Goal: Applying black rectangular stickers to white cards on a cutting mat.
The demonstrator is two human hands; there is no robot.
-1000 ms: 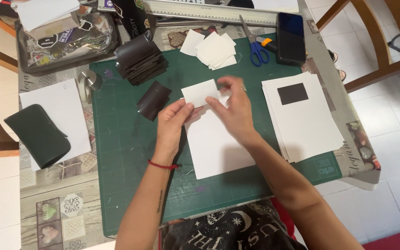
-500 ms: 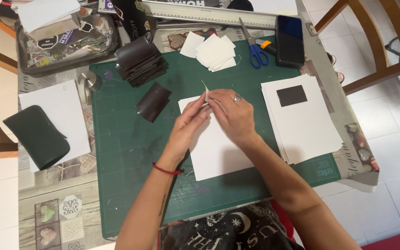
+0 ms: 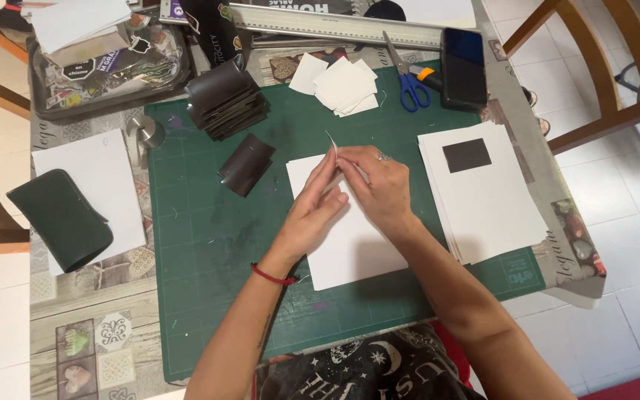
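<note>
We look down on a green cutting mat covering most of the table. On it, right side, sits a stack of white sheets with one dark rectangle on top. In the middle lies a single white sheet, partly under our hands. Left of the mat we see another white sheet with a dark green pouch across it.

At the mat's top, a pile of dark folded pieces and a pile of small white squares; one loose dark piece lies between pile and hands. We judge the piles as finished or prepped batches, so the work looks partway through, with the big white stack untouched. Scissors, a phone and a long metal ruler lie along the top edge, unused.

Our left hand and right hand meet over the middle sheet, fingers pressed together, both pinching a small white paper piece that stands up edge-on, lifted off the sheet. Whether it is folded, we cannot tell.
</note>
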